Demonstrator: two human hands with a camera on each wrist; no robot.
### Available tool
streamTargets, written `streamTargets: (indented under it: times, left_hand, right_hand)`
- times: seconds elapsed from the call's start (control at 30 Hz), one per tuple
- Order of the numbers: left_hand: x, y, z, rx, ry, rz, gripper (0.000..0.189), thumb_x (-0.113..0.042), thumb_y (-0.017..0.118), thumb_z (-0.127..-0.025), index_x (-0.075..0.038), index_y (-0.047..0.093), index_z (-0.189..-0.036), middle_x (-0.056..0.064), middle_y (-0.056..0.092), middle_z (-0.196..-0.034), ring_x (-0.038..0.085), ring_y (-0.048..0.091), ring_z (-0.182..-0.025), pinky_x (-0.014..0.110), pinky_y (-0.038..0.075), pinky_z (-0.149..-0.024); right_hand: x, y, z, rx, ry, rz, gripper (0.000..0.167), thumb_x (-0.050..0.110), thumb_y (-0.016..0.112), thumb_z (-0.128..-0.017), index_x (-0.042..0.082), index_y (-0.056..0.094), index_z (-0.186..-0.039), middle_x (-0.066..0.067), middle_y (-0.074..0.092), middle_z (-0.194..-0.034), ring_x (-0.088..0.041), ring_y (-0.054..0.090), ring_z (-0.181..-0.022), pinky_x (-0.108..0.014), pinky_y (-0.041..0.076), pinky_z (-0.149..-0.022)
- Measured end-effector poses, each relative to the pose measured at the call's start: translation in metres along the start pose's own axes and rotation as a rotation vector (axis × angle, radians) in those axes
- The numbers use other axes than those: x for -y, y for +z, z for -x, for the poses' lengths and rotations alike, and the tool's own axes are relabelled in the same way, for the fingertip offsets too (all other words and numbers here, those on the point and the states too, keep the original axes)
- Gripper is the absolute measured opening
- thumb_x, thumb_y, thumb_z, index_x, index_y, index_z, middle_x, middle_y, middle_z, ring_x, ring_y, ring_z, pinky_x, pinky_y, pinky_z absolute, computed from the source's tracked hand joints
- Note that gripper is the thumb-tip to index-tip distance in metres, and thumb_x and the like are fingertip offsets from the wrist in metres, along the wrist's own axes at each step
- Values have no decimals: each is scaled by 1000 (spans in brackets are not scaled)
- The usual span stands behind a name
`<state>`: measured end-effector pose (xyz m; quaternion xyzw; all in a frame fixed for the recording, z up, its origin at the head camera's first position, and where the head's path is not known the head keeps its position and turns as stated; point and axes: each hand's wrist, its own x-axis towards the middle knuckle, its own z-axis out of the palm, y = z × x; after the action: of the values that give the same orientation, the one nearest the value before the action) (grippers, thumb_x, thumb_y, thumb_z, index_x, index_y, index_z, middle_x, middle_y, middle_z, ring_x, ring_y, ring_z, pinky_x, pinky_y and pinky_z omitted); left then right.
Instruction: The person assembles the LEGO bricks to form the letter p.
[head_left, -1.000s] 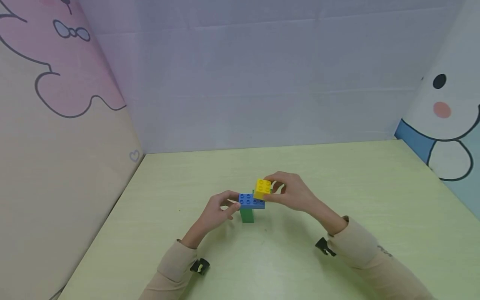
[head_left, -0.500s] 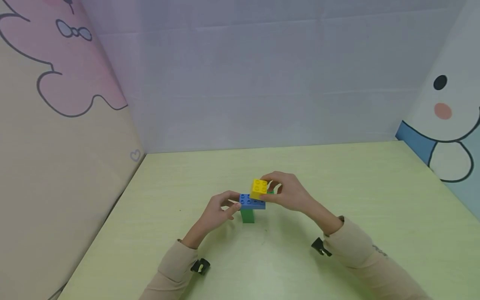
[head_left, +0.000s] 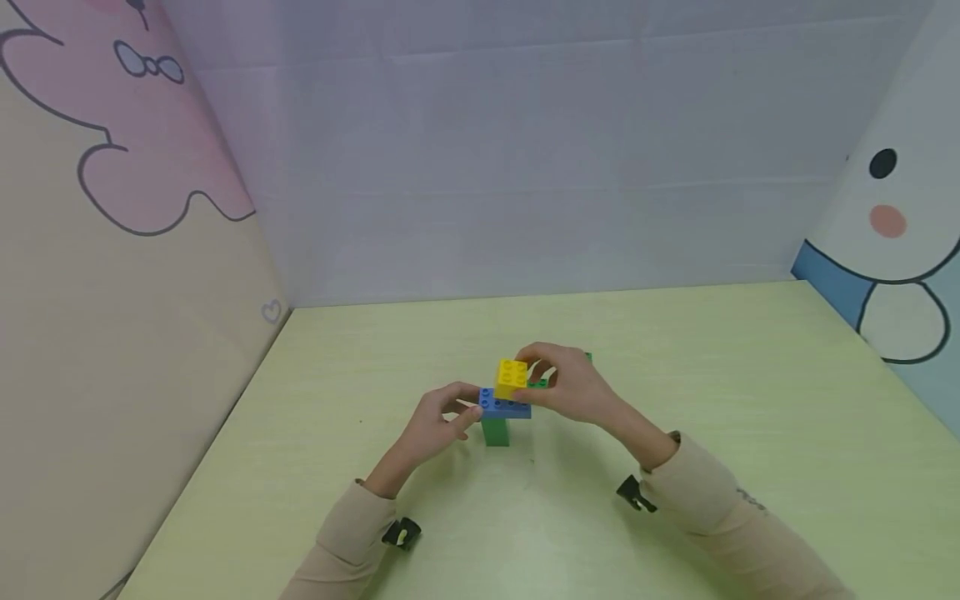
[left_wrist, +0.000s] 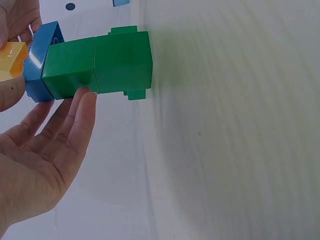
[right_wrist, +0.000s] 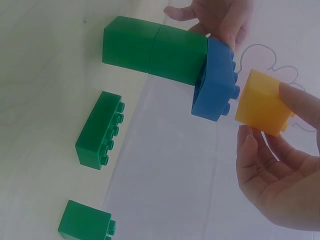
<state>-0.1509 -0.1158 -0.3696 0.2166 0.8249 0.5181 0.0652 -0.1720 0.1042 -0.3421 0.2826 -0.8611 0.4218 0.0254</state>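
Observation:
Two green bricks (left_wrist: 97, 65) are stacked upright on the table, with a long blue brick (head_left: 504, 410) across the top. The blue brick overhangs the stack towards the right. My left hand (head_left: 435, 423) pinches the blue brick's left end between thumb and fingers; in the left wrist view its fingers also touch the upper green brick. A yellow brick (head_left: 511, 377) is held by my right hand (head_left: 573, 387), thumb and fingertips on opposite sides. The yellow brick is just above the blue studs, slightly tilted, with a narrow gap showing in the right wrist view (right_wrist: 262, 102).
Behind my right hand lie a long green brick (right_wrist: 100, 131) and a smaller green brick (right_wrist: 86, 221) on the table (head_left: 360, 358). Light cloth walls (head_left: 525, 167) with cartoon prints rise at the back and both sides. Black buckles (head_left: 636, 493) hang at the sleeves.
My right hand has moved a little to the left with the yellow brick, over the blue brick's middle. More of the green bricks behind now shows. My left hand stays nearly still.

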Motion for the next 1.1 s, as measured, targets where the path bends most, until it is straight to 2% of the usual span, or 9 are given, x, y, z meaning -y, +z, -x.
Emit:
streamTargets:
  times: [0.43, 0.77, 1.1]
  left_hand:
    - [-3, -2, 1, 2, -3, -1, 23, -4, 54, -90, 7, 56, -111, 23, 58, -107, 36, 60, -87, 34, 55, -59]
    - [-2, -2, 2, 1, -6, 13, 24, -4, 55, -90, 7, 56, -111, 23, 58, -107, 36, 61, -87, 35, 55, -59]
    - [-2, -1, 3, -1, -17, 22, 24, -2, 54, -90, 6, 55, -113, 21, 57, -109, 34, 61, -87, 41, 54, -60]
  right_hand:
    - [1, 7, -4, -14, -6, -4, 33, 13, 75, -75, 4, 61, -103, -4, 63, -95, -16, 56, -75, -24, 48, -58]
    - [4, 11, -7, 7, 19, -7, 32, 15, 74, -76, 6, 61, -104, -2, 63, -96, -15, 56, -77, -24, 48, -59]
    - [3, 15, -8, 13, -17, -25, 31, 13, 74, -76, 5, 61, -103, -2, 62, -94, -17, 55, -76, -23, 48, -57]
